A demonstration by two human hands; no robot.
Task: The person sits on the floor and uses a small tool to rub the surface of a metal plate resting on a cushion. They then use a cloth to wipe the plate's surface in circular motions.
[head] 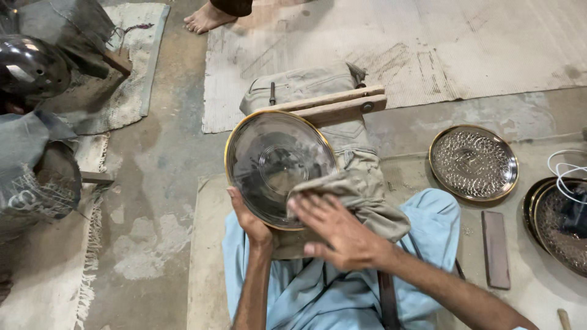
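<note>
At frame centre, the left hand (pixel 247 219) grips the lower rim of a round, shiny metal plate (pixel 275 162) with a brass-coloured edge. The right hand (pixel 339 231), fingers spread flat, presses a khaki cloth (pixel 361 192) against it. Wooden bars (pixel 333 105) lie behind; a hammered plate (pixel 473 162) rests on the concrete floor (pixel 153 183) at right.

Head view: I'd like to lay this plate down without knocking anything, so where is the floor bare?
Bare concrete floor lies left of the held plate, between the frayed rug and the mat. The striped mat ahead is open too. The right is crowded: embossed plate, stacked plates, flat bar.
</note>
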